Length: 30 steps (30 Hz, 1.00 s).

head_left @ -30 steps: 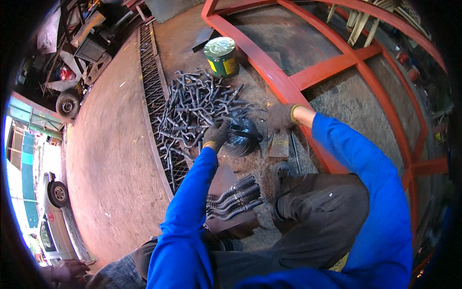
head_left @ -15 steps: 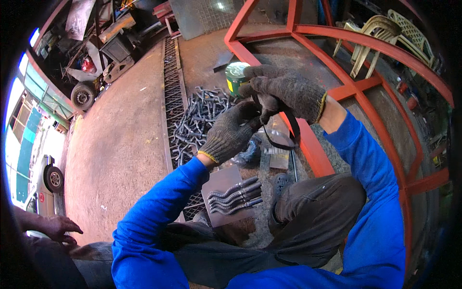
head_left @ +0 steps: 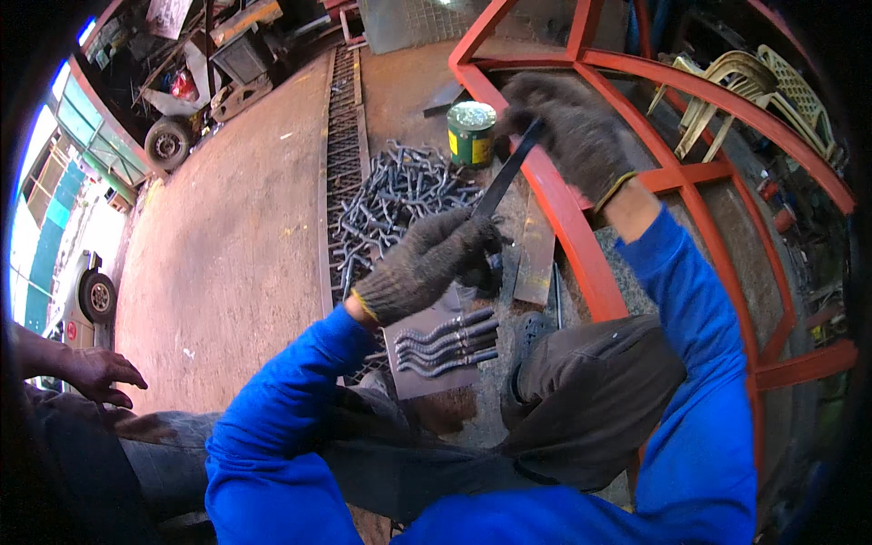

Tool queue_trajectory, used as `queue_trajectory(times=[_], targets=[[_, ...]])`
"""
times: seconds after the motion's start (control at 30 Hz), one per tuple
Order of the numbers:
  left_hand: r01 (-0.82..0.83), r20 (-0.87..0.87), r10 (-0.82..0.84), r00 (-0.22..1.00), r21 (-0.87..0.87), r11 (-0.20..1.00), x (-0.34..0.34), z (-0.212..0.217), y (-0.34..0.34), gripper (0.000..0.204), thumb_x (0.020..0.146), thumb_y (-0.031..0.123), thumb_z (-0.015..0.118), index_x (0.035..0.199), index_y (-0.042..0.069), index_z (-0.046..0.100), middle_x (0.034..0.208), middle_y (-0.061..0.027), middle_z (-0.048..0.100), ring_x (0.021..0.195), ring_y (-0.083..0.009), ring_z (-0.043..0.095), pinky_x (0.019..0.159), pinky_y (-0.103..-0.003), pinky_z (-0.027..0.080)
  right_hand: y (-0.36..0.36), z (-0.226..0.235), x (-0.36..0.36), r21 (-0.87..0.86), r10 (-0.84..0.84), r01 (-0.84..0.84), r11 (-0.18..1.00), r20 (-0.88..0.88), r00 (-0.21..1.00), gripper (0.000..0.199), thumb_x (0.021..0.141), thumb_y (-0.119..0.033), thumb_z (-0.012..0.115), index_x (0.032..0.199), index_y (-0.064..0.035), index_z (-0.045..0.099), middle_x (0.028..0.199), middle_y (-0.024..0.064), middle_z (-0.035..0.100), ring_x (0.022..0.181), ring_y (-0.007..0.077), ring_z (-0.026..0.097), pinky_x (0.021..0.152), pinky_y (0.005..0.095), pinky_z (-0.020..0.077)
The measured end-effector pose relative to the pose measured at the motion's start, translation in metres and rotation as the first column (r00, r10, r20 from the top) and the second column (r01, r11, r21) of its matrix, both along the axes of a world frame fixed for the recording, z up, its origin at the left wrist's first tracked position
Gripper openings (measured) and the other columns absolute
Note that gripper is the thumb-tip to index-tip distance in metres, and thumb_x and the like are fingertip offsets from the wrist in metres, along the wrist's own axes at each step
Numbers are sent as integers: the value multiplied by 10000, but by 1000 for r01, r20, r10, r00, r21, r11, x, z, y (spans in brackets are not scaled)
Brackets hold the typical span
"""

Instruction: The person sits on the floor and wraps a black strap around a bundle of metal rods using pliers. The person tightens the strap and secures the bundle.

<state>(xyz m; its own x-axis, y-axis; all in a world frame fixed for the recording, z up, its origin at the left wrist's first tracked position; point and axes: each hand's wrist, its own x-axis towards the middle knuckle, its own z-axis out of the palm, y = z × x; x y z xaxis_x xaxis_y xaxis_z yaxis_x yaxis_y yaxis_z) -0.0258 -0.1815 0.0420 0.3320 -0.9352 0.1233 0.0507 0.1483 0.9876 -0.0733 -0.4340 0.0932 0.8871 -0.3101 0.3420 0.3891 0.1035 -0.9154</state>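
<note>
Both my hands wear dark knitted gloves. A flat black strap (head_left: 505, 178) stretches straight and slanting between them. My left hand (head_left: 425, 265) is closed around its lower end. My right hand (head_left: 577, 136), blurred by motion, grips the upper end beside the red frame. Below my left hand, several bent ribbed steel bars (head_left: 445, 343) lie side by side on a flat metal plate (head_left: 411, 385). Beyond that hand is a heap of short bent steel bars (head_left: 391, 204) on the floor. A green can (head_left: 470, 134) with a yellow patch stands by the heap.
A red metal frame (head_left: 595, 272) spans the right side. A long grating (head_left: 340, 118) crosses the floor near the heap. Another person's hand (head_left: 102, 372) rests at the left edge. Stacked plastic chairs (head_left: 740, 77), a loose wheel (head_left: 169, 143) and a parked vehicle (head_left: 84, 313) stand farther off.
The black strap hung in a loop and now runs taut. My hands have moved apart, the left toward me and the right up and away. The view has shifted slightly.
</note>
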Motion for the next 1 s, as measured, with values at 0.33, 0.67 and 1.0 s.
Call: queue_trajectory(times=[0.33,0.67,1.0], targets=[[-48,-65,68,996,268,962,6,5,25,322,1008,336,517,962,22,575,743,-31,595,639,-127,636,607,-262,528,-141,-85,-39,-388,-419,254,886,-439,795,337,934,-220,621,1230,-58,626,1141,88,664,946,222,656,853,330,551],[-54,24,49,999,305,951,15,8,22,329,985,364,556,961,41,612,748,-6,607,644,-106,621,560,-228,463,-4,0,-45,-962,-194,-11,271,-65,979,466,906,-386,646,1231,-55,604,1147,118,652,1078,270,621,918,383,494],[-416,659,264,704,82,905,-4,40,43,308,828,141,737,1084,5,633,835,-60,666,713,-119,621,663,-277,516,46,9,-46,-815,194,-339,470,-280,940,329,826,-177,745,1119,-47,671,950,112,670,863,218,645,765,353,498]])
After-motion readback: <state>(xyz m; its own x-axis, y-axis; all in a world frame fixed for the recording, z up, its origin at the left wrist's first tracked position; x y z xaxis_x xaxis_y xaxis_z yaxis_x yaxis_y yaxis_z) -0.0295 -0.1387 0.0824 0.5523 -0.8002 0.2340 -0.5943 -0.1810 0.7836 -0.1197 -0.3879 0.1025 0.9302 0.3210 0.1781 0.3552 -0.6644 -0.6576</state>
